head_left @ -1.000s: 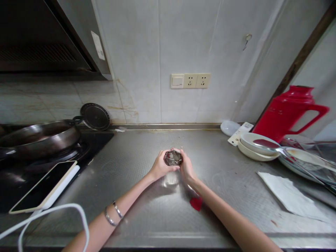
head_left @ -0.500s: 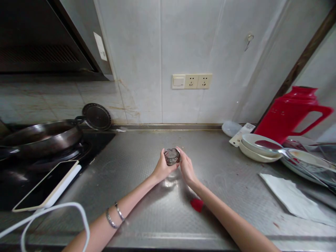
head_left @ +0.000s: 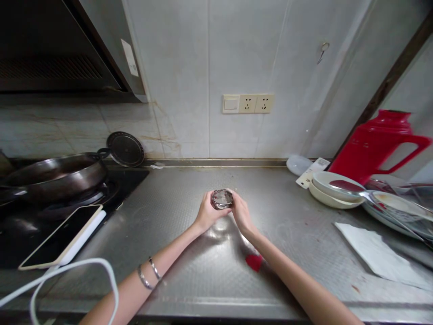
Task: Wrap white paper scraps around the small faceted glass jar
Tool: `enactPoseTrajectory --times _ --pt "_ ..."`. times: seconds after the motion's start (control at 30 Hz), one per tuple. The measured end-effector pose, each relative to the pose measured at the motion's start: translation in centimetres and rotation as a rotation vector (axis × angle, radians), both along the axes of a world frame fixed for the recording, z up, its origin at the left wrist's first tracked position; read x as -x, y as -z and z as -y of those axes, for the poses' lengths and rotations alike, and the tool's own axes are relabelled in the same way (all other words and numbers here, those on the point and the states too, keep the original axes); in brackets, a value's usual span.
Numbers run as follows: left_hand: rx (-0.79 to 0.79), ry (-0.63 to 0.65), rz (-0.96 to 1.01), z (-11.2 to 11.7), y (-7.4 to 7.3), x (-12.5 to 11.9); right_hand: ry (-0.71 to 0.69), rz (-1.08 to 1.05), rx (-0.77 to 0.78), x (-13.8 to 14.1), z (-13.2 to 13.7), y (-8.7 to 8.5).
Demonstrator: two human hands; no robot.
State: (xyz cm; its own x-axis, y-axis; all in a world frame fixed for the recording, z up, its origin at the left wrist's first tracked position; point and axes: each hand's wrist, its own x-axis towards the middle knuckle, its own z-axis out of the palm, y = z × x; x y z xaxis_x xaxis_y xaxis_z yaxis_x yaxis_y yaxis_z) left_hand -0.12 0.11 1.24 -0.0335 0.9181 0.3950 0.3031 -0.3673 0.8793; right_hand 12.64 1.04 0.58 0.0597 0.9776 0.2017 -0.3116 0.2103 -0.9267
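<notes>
In the centre of the frame, over the counter [head_left: 176, 271], the left hand [head_left: 205, 213] and right hand [head_left: 241, 214] are cupping a small glass jar [head_left: 222, 199], fingers curling snugly round its sides (probably light, slick and breakable, so gripping the walls is seeming safest).

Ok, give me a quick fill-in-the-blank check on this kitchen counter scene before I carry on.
1. The left hand and right hand clasp a small shiny crumpled object; the two silver bracelets are on the ____ forearm.
2. The tall plastic thermos jug at the far right is ____ in colour.
3. The flat white paper napkin lies on the grey steel counter to the ____ of the hands.
Missing words: left; red; right.
</notes>
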Motion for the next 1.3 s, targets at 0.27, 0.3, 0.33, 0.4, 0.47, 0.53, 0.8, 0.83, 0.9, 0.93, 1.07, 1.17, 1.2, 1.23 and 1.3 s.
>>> enactPoseTrajectory --times 0.27,0.3,0.33,0.4,0.47,0.53,0.8,0.83,0.9,0.93,1.07,1.17,1.2,1.23,1.3 --pt "0.106 0.05 0.201 -0.4 0.9 -0.2 0.008 0.026 0.013 0.6 1.2 0.0" --pt "0.132 0.14 0.233 -0.2 1.0 -0.4 0.016 0.026 0.001 0.4 0.9 0.1" --pt "0.153 0.222 0.26 0.0 1.1 -0.6 0.019 0.021 -0.011 0.1 0.5 0.2" --pt "0.169 0.325 0.292 0.3 1.1 -0.8 0.017 0.009 -0.019 -0.4 -0.3 0.5" --pt "0.167 0.341 0.297 0.4 0.9 -0.8 0.018 0.013 -0.008 -0.9 -0.8 0.6" --pt "0.17 0.293 0.28 0.2 0.8 -0.6 0.012 0.038 0.007 -1.0 -1.0 0.5" --pt "0.035 0.158 0.13 -0.4 0.5 0.3 -0.01 0.17 -0.028 -0.7 0.3 -0.8" --pt "0.019 0.126 0.125 -0.4 0.5 0.2 -0.007 0.179 -0.037 -0.5 0.6 -1.0" --pt "0.005 0.062 0.127 -0.3 0.4 0.1 -0.012 0.187 -0.054 0.0 1.3 -1.2" --pt "0.002 0.029 0.123 -0.2 0.3 0.1 -0.014 0.184 -0.06 0.2 1.6 -1.3" --pt "0.028 -0.026 0.089 0.0 0.1 -0.1 0.032 0.176 -0.063 0.7 2.1 -1.2" --pt "0.102 0.177 0.176 0.4 0.2 -0.4 0.048 0.16 -0.075 -0.1 1.2 -1.0" --pt "0.127 0.261 0.212 0.6 0.3 -0.5 0.039 0.147 -0.071 -0.4 0.7 -1.0" --pt "0.147 0.327 0.235 0.7 0.3 -0.6 0.033 0.132 -0.058 -0.8 0.3 -0.9" --pt "0.163 0.37 0.232 0.9 0.4 -0.7 0.019 0.101 -0.019 -1.3 -0.5 -0.7"
